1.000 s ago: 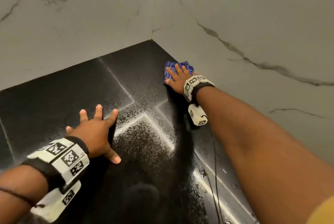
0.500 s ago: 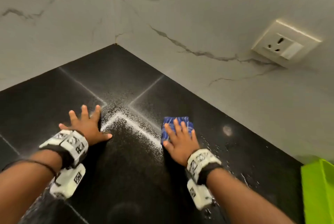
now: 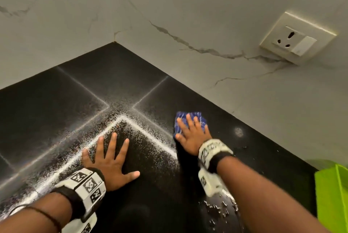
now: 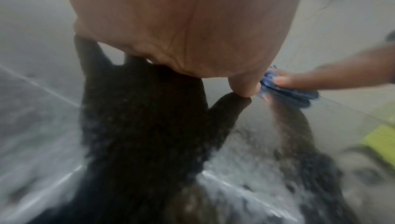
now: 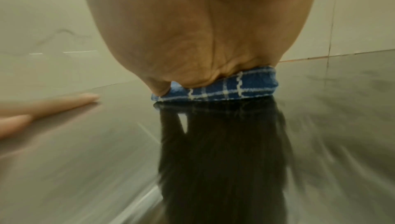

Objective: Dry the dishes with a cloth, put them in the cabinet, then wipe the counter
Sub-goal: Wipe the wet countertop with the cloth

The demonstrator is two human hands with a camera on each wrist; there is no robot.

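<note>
A folded blue checked cloth (image 3: 190, 119) lies flat on the black counter (image 3: 84, 91) near the right wall. My right hand (image 3: 192, 133) presses down on it with straight, spread fingers. The right wrist view shows the cloth (image 5: 235, 87) squeezed under my palm. My left hand (image 3: 111, 159) rests flat on the counter to the left, fingers spread, holding nothing. In the left wrist view the cloth (image 4: 286, 90) sits just beyond my left thumb, under the right hand's fingers (image 4: 299, 82). No dishes are in view.
White marble walls meet at the far corner (image 3: 114, 41). A wall socket (image 3: 295, 39) sits on the right wall. A bright green container (image 3: 333, 195) stands at the counter's right edge. Water drops (image 3: 220, 208) lie on the counter under my right forearm.
My right hand has slid the cloth from the far corner back toward me and to the right. The left hand stays flat on the counter.
</note>
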